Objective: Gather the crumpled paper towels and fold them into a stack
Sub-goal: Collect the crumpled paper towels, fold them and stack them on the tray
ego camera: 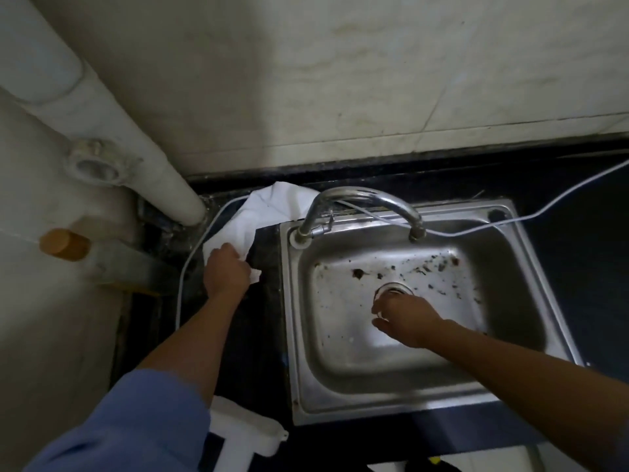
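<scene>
A white paper towel [269, 212] lies spread on the dark counter [265, 335] left of the steel sink [531, 287], one end draped toward the wall behind the tap. My left hand [226, 272] grips its near end, and a small crumpled corner sticks out to the right of my fingers. My right hand [400, 318] hovers inside the sink basin just in front of the drain [394, 287]. Its fingers are curled and slightly apart, and I see nothing held in them.
A curved chrome tap [360, 202] arches over the sink's back rim. A thin white cable [531, 212] runs across the counter and sink. Dark debris dots the basin. A white pipe [136, 144] descends at the left. A white object [245, 434] sits at the counter's front edge.
</scene>
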`<move>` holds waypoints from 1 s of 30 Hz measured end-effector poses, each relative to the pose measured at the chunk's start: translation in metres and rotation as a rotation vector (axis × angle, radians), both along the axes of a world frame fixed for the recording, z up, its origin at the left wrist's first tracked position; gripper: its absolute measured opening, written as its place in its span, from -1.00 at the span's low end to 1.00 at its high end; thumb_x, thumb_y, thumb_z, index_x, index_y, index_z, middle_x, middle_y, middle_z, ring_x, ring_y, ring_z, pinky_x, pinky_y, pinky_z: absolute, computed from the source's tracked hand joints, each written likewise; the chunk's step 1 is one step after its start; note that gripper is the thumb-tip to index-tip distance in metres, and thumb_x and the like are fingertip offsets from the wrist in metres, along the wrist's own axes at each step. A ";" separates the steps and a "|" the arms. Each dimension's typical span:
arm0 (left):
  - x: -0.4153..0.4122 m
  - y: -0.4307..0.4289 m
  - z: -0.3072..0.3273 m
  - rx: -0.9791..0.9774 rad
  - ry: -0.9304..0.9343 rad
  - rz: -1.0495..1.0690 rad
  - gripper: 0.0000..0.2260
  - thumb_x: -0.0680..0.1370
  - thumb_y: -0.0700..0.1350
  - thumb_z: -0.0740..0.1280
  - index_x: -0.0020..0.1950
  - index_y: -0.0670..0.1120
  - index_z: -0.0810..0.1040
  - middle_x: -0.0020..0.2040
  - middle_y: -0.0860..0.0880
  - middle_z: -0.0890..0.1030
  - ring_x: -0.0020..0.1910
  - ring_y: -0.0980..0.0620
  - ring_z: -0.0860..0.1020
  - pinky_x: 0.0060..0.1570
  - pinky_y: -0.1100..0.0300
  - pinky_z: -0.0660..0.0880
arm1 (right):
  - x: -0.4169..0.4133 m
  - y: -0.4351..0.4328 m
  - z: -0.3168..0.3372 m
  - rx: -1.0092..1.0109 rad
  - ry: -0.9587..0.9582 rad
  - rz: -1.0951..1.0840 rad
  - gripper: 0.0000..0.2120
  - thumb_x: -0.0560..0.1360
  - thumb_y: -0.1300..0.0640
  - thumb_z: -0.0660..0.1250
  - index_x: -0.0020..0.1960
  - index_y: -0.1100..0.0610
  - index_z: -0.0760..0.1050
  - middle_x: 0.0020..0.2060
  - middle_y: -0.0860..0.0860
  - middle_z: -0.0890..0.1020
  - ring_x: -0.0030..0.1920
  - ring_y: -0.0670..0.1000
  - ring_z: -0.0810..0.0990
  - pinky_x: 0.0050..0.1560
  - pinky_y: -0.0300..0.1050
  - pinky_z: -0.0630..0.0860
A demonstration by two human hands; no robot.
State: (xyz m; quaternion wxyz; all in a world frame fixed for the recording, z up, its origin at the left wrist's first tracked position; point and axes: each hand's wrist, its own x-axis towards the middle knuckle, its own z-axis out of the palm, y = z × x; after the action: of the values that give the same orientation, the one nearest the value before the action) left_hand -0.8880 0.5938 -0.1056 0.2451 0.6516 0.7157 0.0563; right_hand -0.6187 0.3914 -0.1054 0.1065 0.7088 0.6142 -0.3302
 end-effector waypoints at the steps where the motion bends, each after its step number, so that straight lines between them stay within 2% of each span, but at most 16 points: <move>1: 0.002 -0.005 0.007 0.029 -0.024 0.016 -0.92 0.46 -0.28 0.28 -0.08 -0.27 0.51 -0.01 -0.23 0.56 -0.03 -0.20 0.53 -0.16 0.12 0.38 | 0.002 -0.001 0.003 0.016 0.002 0.000 -0.66 0.55 -0.15 0.21 0.27 -0.07 0.47 0.16 -0.03 0.58 0.11 0.01 0.56 0.13 -0.06 0.52; 4: 0.011 -0.025 0.033 0.115 -0.091 0.064 -0.95 0.44 -0.29 0.31 -0.14 -0.26 0.53 -0.07 -0.24 0.58 -0.05 -0.21 0.56 -0.17 0.13 0.38 | 0.012 -0.008 0.016 0.093 0.009 0.010 -0.71 0.55 -0.11 0.23 0.18 -0.02 0.52 0.08 -0.02 0.59 0.05 0.01 0.56 0.05 -0.10 0.49; 7: 0.025 -0.056 0.058 0.190 -0.117 0.064 -0.92 0.41 -0.29 0.34 -0.11 -0.25 0.55 -0.07 -0.29 0.59 -0.06 -0.26 0.56 -0.11 0.04 0.46 | 0.029 -0.023 0.031 0.135 0.003 0.031 -0.76 0.55 -0.06 0.22 0.11 0.01 0.56 0.01 -0.05 0.60 -0.05 -0.02 0.55 -0.10 -0.18 0.42; 9: 0.040 -0.086 0.071 0.217 -0.127 0.061 -0.90 0.41 -0.28 0.34 -0.10 -0.25 0.56 -0.06 -0.28 0.59 -0.04 -0.25 0.56 -0.08 0.04 0.45 | 0.046 -0.039 0.040 0.154 -0.009 0.056 -0.76 0.55 -0.06 0.19 0.07 0.00 0.57 -0.02 -0.05 0.63 -0.11 -0.02 0.56 -0.16 -0.17 0.44; 13: 0.087 -0.159 0.092 0.266 -0.193 0.031 -0.90 0.43 -0.27 0.34 -0.07 -0.21 0.56 -0.03 -0.25 0.60 -0.01 -0.22 0.55 -0.03 0.10 0.42 | 0.097 -0.091 0.060 0.141 0.018 0.044 -0.75 0.54 -0.07 0.20 0.14 -0.04 0.55 0.02 -0.01 0.62 0.00 0.07 0.59 -0.04 -0.09 0.53; 17: 0.159 -0.225 0.106 0.280 -0.233 -0.061 -0.93 0.42 -0.26 0.34 -0.11 -0.17 0.56 -0.09 -0.19 0.60 -0.08 -0.17 0.54 -0.14 0.17 0.36 | 0.163 -0.157 0.072 0.177 0.015 -0.020 -0.67 0.55 -0.11 0.21 0.26 -0.04 0.48 0.07 -0.02 0.63 0.11 0.05 0.57 0.05 -0.09 0.51; 22: 0.266 -0.286 0.121 0.241 -0.321 -0.208 -0.94 0.41 -0.26 0.33 -0.16 -0.13 0.52 -0.13 -0.08 0.56 -0.17 -0.04 0.48 -0.19 0.17 0.34 | 0.249 -0.226 0.091 0.227 -0.019 -0.166 -0.74 0.52 -0.10 0.23 0.13 -0.02 0.54 0.02 0.02 0.64 0.06 0.10 0.60 0.02 -0.03 0.53; 26: 0.354 -0.312 0.131 0.220 -0.361 -0.399 -0.94 0.40 -0.24 0.34 -0.17 -0.11 0.52 -0.19 -0.06 0.55 -0.20 -0.04 0.50 -0.21 0.13 0.40 | 0.308 -0.270 0.099 0.257 -0.065 -0.319 -0.71 0.52 -0.14 0.23 0.19 -0.09 0.51 0.07 -0.01 0.64 0.12 0.11 0.58 0.06 -0.04 0.51; 30: 0.438 -0.330 0.135 0.210 -0.382 -0.549 -0.93 0.39 -0.23 0.34 -0.16 -0.11 0.54 -0.20 -0.05 0.55 -0.20 -0.03 0.50 -0.16 0.09 0.44 | 0.360 -0.306 0.096 0.250 -0.084 -0.436 -0.71 0.54 -0.13 0.22 0.20 -0.07 0.50 0.09 0.00 0.62 0.11 0.11 0.57 0.05 -0.03 0.51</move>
State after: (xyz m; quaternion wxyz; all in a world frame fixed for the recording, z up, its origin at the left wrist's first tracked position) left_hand -0.4502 0.2635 0.0290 0.3122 0.8192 0.4453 0.1823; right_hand -0.2591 0.0849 -0.0090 -0.0300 0.8452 0.4780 -0.2371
